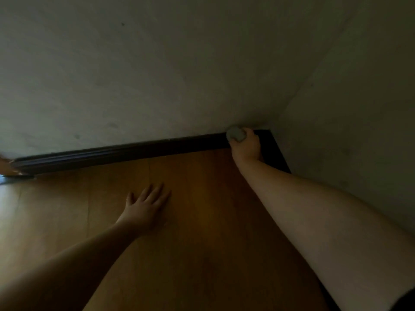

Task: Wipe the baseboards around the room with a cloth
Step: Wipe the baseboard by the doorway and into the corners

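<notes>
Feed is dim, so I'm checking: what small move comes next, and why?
Probably draw the cloth leftward along the dark baseboard: the right hand holds it bunched near the corner, and the long stretch leftward lies ahead.

Baseboard: very dark brown, near black, running along the foot of the wall and turning the corner. Cloth: pale grey, bunched, plain with no visible print. Wall: off-white with a greenish-grey cast in the dim light, marked by a few faint dark specks. Floor: warm orange-brown wood planks with thin dark seams, paling to a whitish sheen at the far left.
</notes>
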A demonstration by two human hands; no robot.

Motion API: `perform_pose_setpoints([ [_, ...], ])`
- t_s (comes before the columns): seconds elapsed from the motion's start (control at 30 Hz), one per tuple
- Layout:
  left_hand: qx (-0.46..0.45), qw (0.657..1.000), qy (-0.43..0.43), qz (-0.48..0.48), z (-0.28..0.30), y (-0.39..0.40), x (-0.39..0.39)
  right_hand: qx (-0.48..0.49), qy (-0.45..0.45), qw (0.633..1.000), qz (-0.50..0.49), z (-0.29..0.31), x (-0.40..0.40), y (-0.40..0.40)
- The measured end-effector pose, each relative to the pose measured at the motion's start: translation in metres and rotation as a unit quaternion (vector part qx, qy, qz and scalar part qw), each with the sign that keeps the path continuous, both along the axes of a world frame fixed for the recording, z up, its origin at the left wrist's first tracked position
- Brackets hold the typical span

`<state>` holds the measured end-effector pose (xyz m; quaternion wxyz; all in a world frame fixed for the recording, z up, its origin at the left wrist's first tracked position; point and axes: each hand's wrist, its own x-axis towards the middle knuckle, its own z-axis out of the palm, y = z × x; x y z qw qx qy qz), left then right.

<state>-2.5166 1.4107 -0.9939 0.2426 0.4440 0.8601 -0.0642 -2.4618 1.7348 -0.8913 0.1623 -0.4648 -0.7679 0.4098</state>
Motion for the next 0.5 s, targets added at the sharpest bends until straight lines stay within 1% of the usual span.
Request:
perform_pose_setpoints([
  [0.1,-0.014,0.999,-0.012,0.034,0.005,0.002,0.002,0.015,0.009,0.998,-0.064,-0.006,0.006,0.014],
  [0.2,-0.012,0.997,-0.019,0.073,0.007,0.001,0.007,-0.002,-0.025,0.991,-0.128,-0.008,0.006,0.027],
  [0.27,-0.012,0.997,-0.023,0.077,0.006,-0.002,0.009,-0.006,-0.043,0.991,-0.129,-0.008,0.001,0.028],
  [0.33,-0.002,0.997,-0.017,0.073,0.004,-0.005,0.007,0.013,-0.061,0.991,-0.122,-0.007,-0.004,0.021],
  [0.43,0.012,0.998,-0.008,0.063,0.001,-0.008,0.001,0.018,-0.063,0.987,-0.145,-0.005,-0.016,-0.004],
  [0.5,0.014,0.998,0.001,0.058,-0.001,-0.013,-0.004,0.030,-0.092,0.988,-0.120,-0.006,-0.026,-0.028],
])
